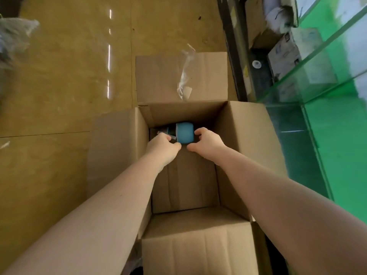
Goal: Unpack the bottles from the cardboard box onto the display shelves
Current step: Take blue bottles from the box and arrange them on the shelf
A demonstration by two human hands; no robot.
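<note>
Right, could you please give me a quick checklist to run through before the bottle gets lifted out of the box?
1. Box flaps folded out of the way: ok, the cardboard box is open.
2. Blue bottle within reach: ok, it lies on its side at the far end.
3. Left hand on the bottle's neck end: ok, fingers curl there.
4. Right hand gripping: not ok, its fingers only arch beside the bottle.
5. Free shelf space: cannot tell, the glass shelves are blurred.
</note>
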